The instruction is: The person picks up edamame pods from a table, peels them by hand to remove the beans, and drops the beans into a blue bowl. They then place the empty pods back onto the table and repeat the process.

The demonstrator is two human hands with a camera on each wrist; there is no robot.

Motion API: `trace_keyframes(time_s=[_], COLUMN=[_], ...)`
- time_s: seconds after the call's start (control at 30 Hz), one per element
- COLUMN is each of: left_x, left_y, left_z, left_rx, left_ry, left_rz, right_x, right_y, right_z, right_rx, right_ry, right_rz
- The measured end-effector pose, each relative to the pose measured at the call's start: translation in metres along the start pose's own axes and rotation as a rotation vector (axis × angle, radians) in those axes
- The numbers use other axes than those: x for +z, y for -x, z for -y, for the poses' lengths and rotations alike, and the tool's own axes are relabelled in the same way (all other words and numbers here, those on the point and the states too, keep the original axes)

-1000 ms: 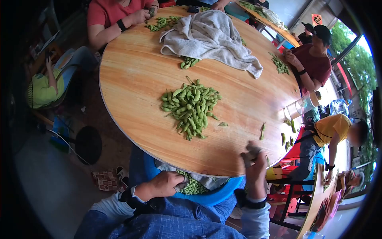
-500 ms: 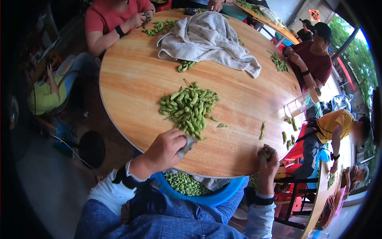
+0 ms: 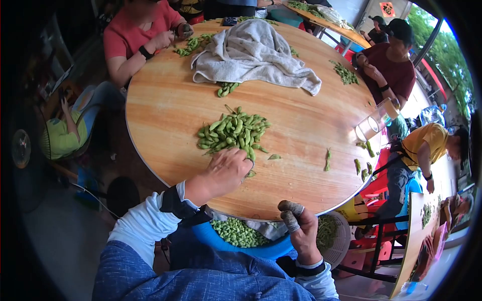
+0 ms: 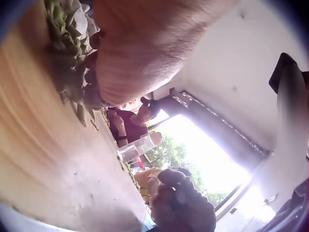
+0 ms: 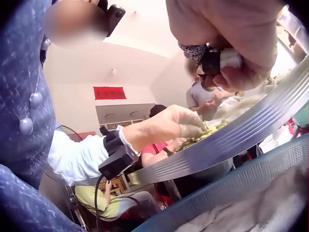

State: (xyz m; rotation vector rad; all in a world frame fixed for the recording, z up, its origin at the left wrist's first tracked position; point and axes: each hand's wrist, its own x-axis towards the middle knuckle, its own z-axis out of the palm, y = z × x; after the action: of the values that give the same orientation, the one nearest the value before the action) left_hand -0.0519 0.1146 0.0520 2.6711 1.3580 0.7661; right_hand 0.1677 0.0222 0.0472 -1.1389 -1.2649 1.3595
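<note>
A pile of green bean pods (image 3: pixel 232 131) lies on the round wooden table (image 3: pixel 165 125). My left hand (image 3: pixel 221 173) is at its near edge, fingers bent down onto the pods; in the right wrist view the left hand's fingertips (image 5: pixel 193 126) pinch at them. Over the table's near edge is my right hand (image 3: pixel 303 232), its thumb and a finger in dark grey coverings, held apart with nothing visible between them. Below, a blue basin (image 3: pixel 208 240) holds shelled green beans (image 3: pixel 239 232) and a grey cloth.
A grey cloth (image 3: pixel 256 52) lies heaped mid-table. A clear container (image 3: pixel 369 128) and loose pods (image 3: pixel 328 159) are on the right. Beside the basin stands a pale basket (image 3: pixel 341 238). Several people sit or stand around, with another table (image 3: pixel 416 226) at the right.
My left hand has risen from the basin to the pile and its fingers have come down on the pods. My right hand has moved left and lower, its thumb and finger now apart.
</note>
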Motion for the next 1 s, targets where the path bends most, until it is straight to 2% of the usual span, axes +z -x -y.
trace_keyframes(time_s=[0.07, 0.17, 0.2, 0.27, 0.33, 0.43, 0.57, 1.0], left_x=[-0.007, -0.021, -0.027, -0.022, -0.021, -0.015, -0.014, -0.016], left_y=[-0.001, 0.005, 0.009, 0.019, 0.028, 0.035, 0.036, 0.04], left_z=[-0.005, -0.024, -0.03, -0.04, -0.049, -0.053, -0.058, -0.062], left_rx=[-0.049, -0.584, -0.661, -0.757, -0.878, -0.842, -0.886, -0.846], left_ry=[0.177, 1.186, 1.401, 1.598, 1.789, 1.866, 1.874, 1.814], left_rz=[-0.004, 0.094, 0.151, 0.207, 0.255, 0.279, 0.315, 0.328], right_x=[0.004, 0.01, 0.014, 0.021, 0.021, 0.023, 0.023, 0.024], right_y=[-0.001, -0.004, -0.004, -0.005, -0.006, -0.003, 0.0, 0.003], right_z=[0.001, 0.009, 0.019, 0.03, 0.023, 0.02, 0.018, 0.02], right_rx=[-0.002, 0.04, 0.089, 0.179, 0.134, 0.113, 0.126, 0.15], right_ry=[-0.053, -0.187, -0.269, -0.333, -0.307, -0.326, -0.392, -0.403], right_rz=[0.019, 0.049, 0.065, 0.085, 0.16, 0.195, 0.192, 0.182])
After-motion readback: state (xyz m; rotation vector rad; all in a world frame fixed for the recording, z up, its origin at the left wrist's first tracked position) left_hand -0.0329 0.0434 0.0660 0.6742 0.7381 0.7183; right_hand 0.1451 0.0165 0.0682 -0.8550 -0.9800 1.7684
